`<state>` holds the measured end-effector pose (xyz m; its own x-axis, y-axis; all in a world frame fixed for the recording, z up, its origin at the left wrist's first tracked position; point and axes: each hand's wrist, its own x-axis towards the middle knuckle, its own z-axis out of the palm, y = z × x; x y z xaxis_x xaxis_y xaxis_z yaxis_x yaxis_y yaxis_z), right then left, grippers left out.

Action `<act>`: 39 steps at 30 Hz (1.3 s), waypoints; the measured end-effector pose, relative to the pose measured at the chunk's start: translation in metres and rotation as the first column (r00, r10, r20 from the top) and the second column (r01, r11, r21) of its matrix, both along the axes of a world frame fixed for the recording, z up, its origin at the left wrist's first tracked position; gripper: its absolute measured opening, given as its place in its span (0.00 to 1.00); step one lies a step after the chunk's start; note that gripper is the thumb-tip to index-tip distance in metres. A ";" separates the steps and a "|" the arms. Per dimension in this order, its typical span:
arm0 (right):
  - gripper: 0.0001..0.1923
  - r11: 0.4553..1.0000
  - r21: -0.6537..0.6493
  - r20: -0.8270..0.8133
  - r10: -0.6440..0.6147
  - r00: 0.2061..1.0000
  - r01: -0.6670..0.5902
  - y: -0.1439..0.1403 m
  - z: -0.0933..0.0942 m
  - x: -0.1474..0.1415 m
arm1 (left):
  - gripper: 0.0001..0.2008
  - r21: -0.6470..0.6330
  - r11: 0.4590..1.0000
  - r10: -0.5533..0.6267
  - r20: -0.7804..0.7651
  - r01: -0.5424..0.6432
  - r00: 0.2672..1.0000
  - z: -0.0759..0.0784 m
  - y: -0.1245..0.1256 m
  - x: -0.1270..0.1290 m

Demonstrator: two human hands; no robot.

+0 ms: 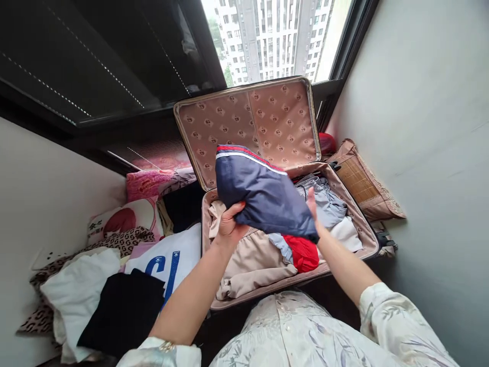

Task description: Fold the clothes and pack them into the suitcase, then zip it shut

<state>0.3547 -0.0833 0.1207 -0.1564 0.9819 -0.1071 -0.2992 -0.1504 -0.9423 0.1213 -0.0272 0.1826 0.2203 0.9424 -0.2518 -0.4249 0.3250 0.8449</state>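
Note:
A folded navy garment (263, 196) with a red and white stripe along its upper edge is held up over an open suitcase (250, 300). My left hand (231, 223) grips its lower left side, thumb on top and the other fingers hidden beneath the cloth. At the right end, my right hand (314, 209) is stretched out flat against the fabric; part of it is out of sight. Below lie beige clothing (260, 255), a bright red cloth (304, 254) and grey-blue clothes (328, 204) inside the case. The garment's exact kind is unclear.
The suitcase lid (248, 122), with patterned pink lining, leans back by the window (271, 41). On the left are a white cloth with blue lettering (171, 260), black folded cloth (124, 311) and pillows (124, 219). A woven mat pillow (362, 181) lies along the right wall (431, 127).

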 end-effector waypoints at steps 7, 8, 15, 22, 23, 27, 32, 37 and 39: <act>0.37 0.938 -0.099 0.094 -0.324 0.941 0.333 0.027 -0.005 0.159 | 0.15 -0.107 0.994 -0.030 -0.038 0.025 0.999 -0.070 0.013 0.089; 0.37 0.934 -0.106 0.115 -0.330 0.937 0.342 0.033 -0.013 0.168 | 0.15 -0.131 0.991 -0.021 -0.055 0.014 0.998 -0.079 0.013 0.097; 0.39 0.919 -0.079 0.153 -0.373 0.915 0.387 0.037 -0.039 0.197 | 0.16 -0.218 0.973 -0.072 0.037 0.078 0.997 -0.097 0.008 0.126; 0.30 0.871 -0.003 0.161 -0.485 0.860 0.492 0.001 0.010 0.230 | 0.25 -0.198 0.953 -0.176 0.251 0.229 0.952 -0.081 0.002 0.166; 0.29 0.868 -0.002 0.164 -0.489 0.857 0.496 0.000 0.013 0.232 | 0.25 -0.203 0.954 -0.167 0.255 0.222 0.952 -0.083 0.003 0.167; 0.34 0.879 -0.043 0.165 -0.463 0.871 0.475 0.008 -0.005 0.218 | 0.19 -0.252 0.950 -0.136 0.194 0.183 0.971 -0.105 0.009 0.146; 0.42 0.952 -0.066 0.168 -0.284 0.944 0.298 0.052 -0.075 0.137 | 0.18 -0.342 0.940 0.026 0.010 -0.021 1.000 -0.141 0.025 0.054; 0.43 0.987 0.046 0.704 -0.143 0.696 0.156 0.092 -0.131 0.025 | 0.26 -0.316 0.851 0.311 -0.340 -0.419 0.887 -0.178 0.038 -0.050; 0.41 0.988 0.135 0.903 -0.151 0.401 0.069 0.088 -0.135 -0.007 | 0.31 -0.220 0.872 0.295 -0.476 -0.437 0.829 -0.185 0.037 -0.075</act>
